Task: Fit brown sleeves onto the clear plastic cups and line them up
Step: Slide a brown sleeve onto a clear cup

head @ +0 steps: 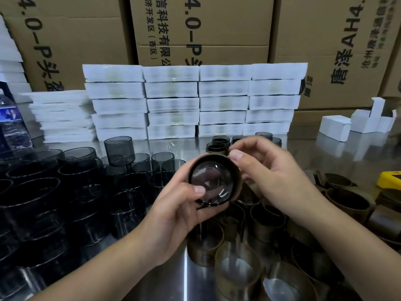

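I hold a clear plastic cup with its round base toward the camera, above the steel table. A brown sleeve wraps around it. My left hand grips the cup from below left, thumb on its base. My right hand pinches the sleeve's upper right rim. Several bare smoky cups stand crowded at the left. Sleeved cups and loose brown sleeves lie at the lower right. A few sleeved cups stand in a line behind my hands.
Stacks of white flat packs form a wall at the back, with large cardboard boxes behind them. Small white cartons sit at the right. A yellow object lies at the right edge. A blue packet stands far left.
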`<state>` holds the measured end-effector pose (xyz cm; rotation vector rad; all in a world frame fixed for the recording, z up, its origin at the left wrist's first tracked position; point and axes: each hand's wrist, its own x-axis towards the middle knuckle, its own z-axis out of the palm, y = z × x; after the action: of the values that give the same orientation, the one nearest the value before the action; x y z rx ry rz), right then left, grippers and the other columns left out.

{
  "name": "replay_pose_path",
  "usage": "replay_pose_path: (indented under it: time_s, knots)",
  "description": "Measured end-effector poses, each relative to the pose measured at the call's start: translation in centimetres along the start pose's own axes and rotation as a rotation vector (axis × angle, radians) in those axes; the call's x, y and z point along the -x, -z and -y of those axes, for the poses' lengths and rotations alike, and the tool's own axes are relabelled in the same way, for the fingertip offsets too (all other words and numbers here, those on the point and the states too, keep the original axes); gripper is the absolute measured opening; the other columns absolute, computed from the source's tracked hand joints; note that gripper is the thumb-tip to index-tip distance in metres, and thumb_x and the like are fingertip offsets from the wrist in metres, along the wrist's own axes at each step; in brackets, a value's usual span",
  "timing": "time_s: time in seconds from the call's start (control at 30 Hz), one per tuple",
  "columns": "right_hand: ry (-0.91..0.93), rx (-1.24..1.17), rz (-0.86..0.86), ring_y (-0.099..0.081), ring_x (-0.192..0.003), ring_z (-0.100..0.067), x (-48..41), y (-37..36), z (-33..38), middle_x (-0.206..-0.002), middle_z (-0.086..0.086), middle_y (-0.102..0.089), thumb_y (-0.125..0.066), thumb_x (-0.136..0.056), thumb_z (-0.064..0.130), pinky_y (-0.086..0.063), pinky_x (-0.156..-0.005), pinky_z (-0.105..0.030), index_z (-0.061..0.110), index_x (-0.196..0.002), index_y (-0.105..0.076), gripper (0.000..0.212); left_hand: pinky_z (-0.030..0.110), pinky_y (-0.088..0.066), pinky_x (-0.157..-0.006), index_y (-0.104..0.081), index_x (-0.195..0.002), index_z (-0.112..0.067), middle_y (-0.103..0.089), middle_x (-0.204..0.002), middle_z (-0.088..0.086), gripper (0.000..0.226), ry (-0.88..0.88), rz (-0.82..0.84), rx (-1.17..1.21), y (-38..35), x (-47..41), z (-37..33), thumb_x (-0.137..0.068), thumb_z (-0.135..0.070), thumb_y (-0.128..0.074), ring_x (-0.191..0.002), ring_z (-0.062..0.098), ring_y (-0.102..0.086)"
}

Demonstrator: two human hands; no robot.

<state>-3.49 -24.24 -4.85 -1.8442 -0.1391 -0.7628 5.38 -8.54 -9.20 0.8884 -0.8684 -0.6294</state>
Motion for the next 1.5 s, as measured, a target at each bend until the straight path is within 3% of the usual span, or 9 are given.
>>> replay_pose_path:
  time_s: [0.2, 0.33, 0.47, 0.57, 0.67, 0.77, 1.1, 1.33, 1.5]
  knots:
    - [-0.15, 0.122, 0.188, -0.068, -0.09, -0.021, 0.2, -0.4, -0.3, -0.094, -0.01, -0.07, -0.043, -0.075, 0.077, -0.054, -0.085, -0.038, 0.017, -0.098, -0.066, 0.068, 0.036, -0.056, -0.083, -0.066, -0.118, -0.016, -0.067, -0.12, 0.017, 0.057, 0.058, -0.041, 0.0, -1.0, 0.2, -0.3, -0.07, -0.045, -0.077, -0.113, 0.032, -0.064]
    - [-0.172, 0.097, 0.187, -0.067, -0.083, -0.025, 0.3, -0.5, -0.3, -0.095, -0.018, -0.067, -0.043, -0.067, 0.074, -0.055, -0.074, -0.03, 0.012, -0.1, -0.062, 0.073, 0.033, -0.058, -0.075, -0.072, -0.107, -0.026, -0.07, -0.117, 0.01, 0.06, 0.154, -0.148, -0.06, -1.7, 0.1, -0.5, -0.067, -0.07, -0.063, -0.108, 0.026, -0.067]
    - [-0.164, 0.115, 0.231, -0.062, -0.098, -0.024, 0.3, -0.5, -0.5, -0.101, -0.015, -0.065, -0.04, -0.071, 0.074, -0.046, -0.097, -0.044, 0.016, -0.098, -0.06, 0.067, 0.03, -0.058, -0.071, -0.076, -0.095, -0.035, -0.073, -0.109, 0.003, 0.054, 0.116, -0.161, -0.133, -2.0, 0.1, -0.6, -0.064, -0.072, -0.054, -0.102, 0.02, -0.07]
    - [-0.158, 0.114, 0.24, -0.056, -0.086, -0.005, 0.3, -0.4, -0.4, -0.086, 0.003, -0.06, -0.039, -0.073, 0.072, -0.045, -0.09, -0.032, 0.02, -0.095, -0.059, 0.06, 0.028, -0.058, -0.07, -0.075, -0.094, -0.038, -0.074, -0.107, 0.002, 0.055, 0.087, -0.149, -0.176, -2.0, 0.1, -0.5, -0.062, -0.073, -0.048, -0.1, 0.019, -0.07]
    - [-0.162, 0.132, 0.235, -0.052, -0.073, -0.005, 0.3, -0.4, -0.4, -0.078, 0.005, -0.054, -0.038, -0.074, 0.071, -0.043, -0.075, -0.027, 0.02, -0.093, -0.059, 0.058, 0.028, -0.058, -0.064, -0.076, -0.094, -0.035, -0.075, -0.103, 0.007, 0.061, 0.081, -0.176, -0.199, -2.2, 0.2, -0.4, -0.063, -0.076, -0.044, -0.097, 0.023, -0.071]
    - [-0.174, 0.12, 0.232, -0.051, -0.068, -0.01, 0.4, -0.7, -0.4, -0.074, 0.002, -0.054, -0.04, -0.071, 0.072, -0.044, -0.069, -0.039, 0.017, -0.092, -0.058, 0.062, 0.028, -0.056, -0.05, -0.077, -0.087, -0.033, -0.075, -0.095, 0.01, 0.065, 0.076, -0.235, -0.209, -2.3, 0.1, -0.3, -0.067, -0.083, -0.041, -0.087, 0.026, -0.073]
    - [-0.157, 0.147, 0.188, -0.06, -0.079, -0.03, 0.5, -1.2, -0.8, -0.088, -0.014, -0.064, -0.037, -0.073, 0.079, -0.049, -0.08, -0.048, 0.029, -0.095, -0.061, 0.059, 0.026, -0.054, -0.044, -0.078, -0.084, -0.034, -0.076, -0.087, 0.012, 0.062, 0.047, -0.301, -0.271, -2.1, -0.1, -0.1, -0.062, -0.077, -0.038, -0.077, 0.029, -0.074]
    - [-0.149, 0.234, 0.257, -0.06, -0.096, -0.038, 0.3, -1.1, -0.9, -0.099, -0.025, -0.064, -0.029, -0.084, 0.069, -0.045, -0.09, -0.054, 0.003, -0.1, -0.061, 0.075, 0.025, -0.054, -0.047, -0.078, -0.083, -0.032, -0.075, -0.086, 0.014, 0.06, 0.052, -0.327, -0.268, -2.0, -0.2, 0.1, -0.066, -0.072, -0.036, -0.078, 0.028, -0.074]
    - [-0.126, 0.201, 0.267, -0.058, -0.072, -0.021, 0.3, -1.0, -0.7, -0.089, -0.022, -0.065, -0.03, -0.085, 0.06, -0.049, -0.072, -0.029, 0.0, -0.097, -0.063, 0.069, 0.024, -0.054, -0.048, -0.079, -0.08, -0.032, -0.076, -0.086, 0.012, 0.054, 0.028, -0.343, -0.259, -1.9, -0.3, -0.1, -0.068, -0.068, -0.039, -0.078, 0.024, -0.074]
